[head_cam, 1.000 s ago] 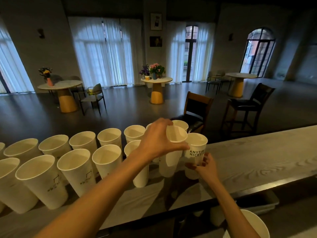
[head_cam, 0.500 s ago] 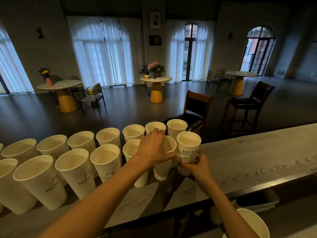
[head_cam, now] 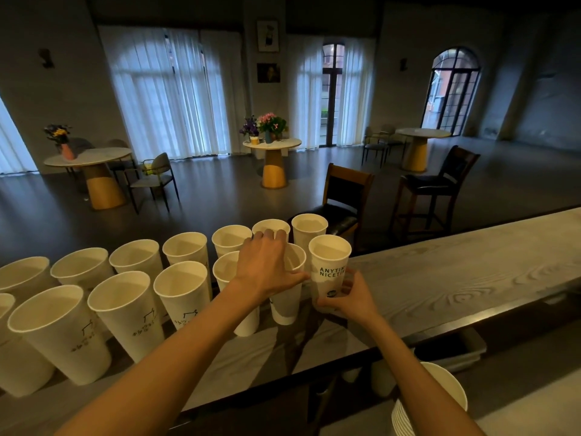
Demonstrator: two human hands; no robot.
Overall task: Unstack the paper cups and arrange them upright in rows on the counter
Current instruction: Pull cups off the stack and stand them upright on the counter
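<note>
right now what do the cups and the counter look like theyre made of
The cups: white paper by the look, matte walls, thin rolled rims, printed lettering on the one the right hand holds. The counter: pale grey wood or a wood-look laminate, with bold grain swirls; a dark glossy strip edges its near side. Which of the two, the view leaves open.

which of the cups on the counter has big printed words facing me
The cup at the right end of the near row, held low by the right hand. It reads ANYTIME NICETIME; the others show small line drawings or blank sides.
</note>
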